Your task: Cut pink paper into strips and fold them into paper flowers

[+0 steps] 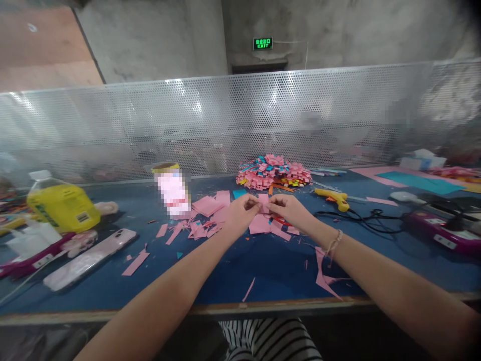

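Both my hands meet over the blue table point(225, 276), holding a small piece of pink paper point(263, 200) between them. My left hand point(245, 208) pinches its left edge, and my right hand point(283, 206) pinches the right edge. Under and beside the hands lie pink sheets point(259, 224) and cut pink scraps point(199, 229). Beyond them sits a heap of pink, blue and yellow paper flowers point(272, 172). A yellow glue gun point(333, 197) rests to the right of my right hand.
At left are a yellow liquid bottle point(62, 203), a phone point(90, 258) and a pixelated upright object point(173, 193). A purple power strip point(443, 230) with black cables lies right. A perforated metal screen point(210, 125) borders the table's back.
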A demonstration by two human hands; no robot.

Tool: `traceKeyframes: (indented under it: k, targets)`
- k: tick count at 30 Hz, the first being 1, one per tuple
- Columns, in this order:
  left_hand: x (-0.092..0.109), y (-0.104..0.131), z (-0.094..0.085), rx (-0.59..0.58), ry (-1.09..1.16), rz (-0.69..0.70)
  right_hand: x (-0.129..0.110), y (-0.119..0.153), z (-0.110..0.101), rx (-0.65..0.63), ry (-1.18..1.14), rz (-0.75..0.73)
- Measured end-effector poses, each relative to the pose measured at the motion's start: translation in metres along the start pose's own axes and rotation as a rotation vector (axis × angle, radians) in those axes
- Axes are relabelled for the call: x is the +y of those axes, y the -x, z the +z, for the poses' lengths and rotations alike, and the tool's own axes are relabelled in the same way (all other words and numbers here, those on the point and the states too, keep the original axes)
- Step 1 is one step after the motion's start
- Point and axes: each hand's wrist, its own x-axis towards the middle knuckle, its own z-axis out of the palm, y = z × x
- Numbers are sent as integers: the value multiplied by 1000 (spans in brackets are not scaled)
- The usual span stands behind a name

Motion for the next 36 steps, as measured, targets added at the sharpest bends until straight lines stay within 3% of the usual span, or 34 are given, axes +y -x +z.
traceKeyframes:
  k: [13, 25, 32, 34, 36]
  targets:
    - [19, 7, 8, -68, 270, -215, 0, 0, 1, 3, 70, -40]
    - [12, 4, 5, -125, 331, -238, -3, 1, 0, -16, 30, -55]
    - [12, 4, 2, -239, 120, -133, -3, 1, -1, -31, 93, -60]
    - [18, 5, -5, -288, -70, -41, -4, 2, -2, -31, 96, -55]
    - [26, 8, -17, -399, -399, 93, -4, 2, -3, -28, 72, -51]
